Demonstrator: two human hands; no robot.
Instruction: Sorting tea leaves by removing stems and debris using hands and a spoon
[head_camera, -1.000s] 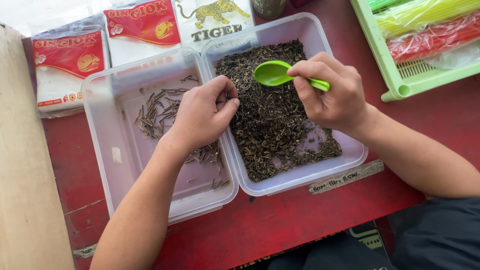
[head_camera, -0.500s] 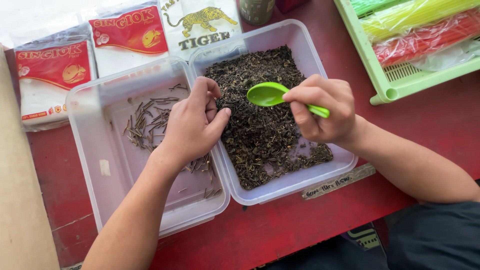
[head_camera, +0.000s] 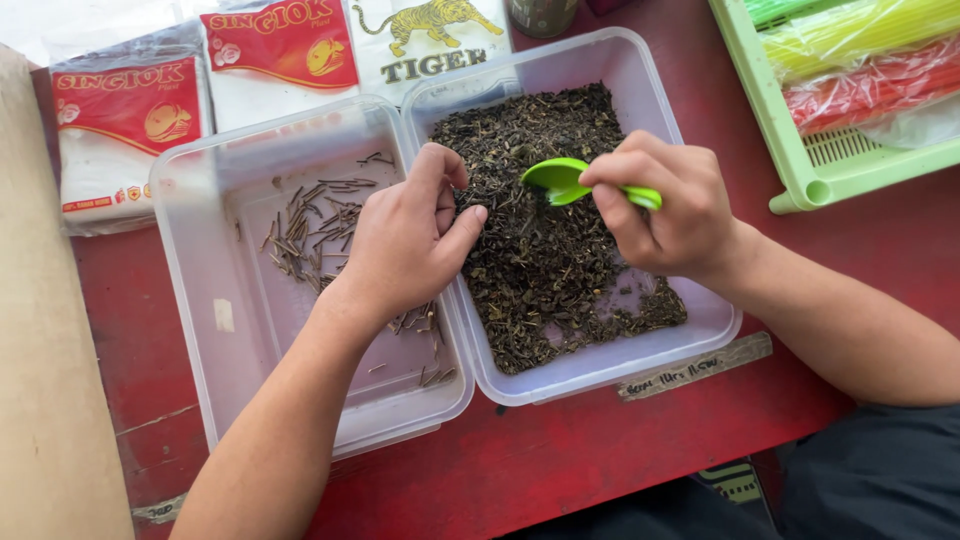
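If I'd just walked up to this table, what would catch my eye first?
Probably the bright green spoon in the right hand, held over a clear tub heaped with dark dried leaves. Beside it, the left hand rests across the rim of a second clear tub holding only scattered thin stems. Red-and-white packets lie at the table's far edge.

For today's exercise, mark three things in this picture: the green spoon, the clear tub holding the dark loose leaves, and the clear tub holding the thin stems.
Green spoon (head_camera: 556, 179), head view: on its bowl.
Leaf tub (head_camera: 600, 54), head view: on its bare far wall.
Stem tub (head_camera: 215, 345), head view: on its bare floor, left part.
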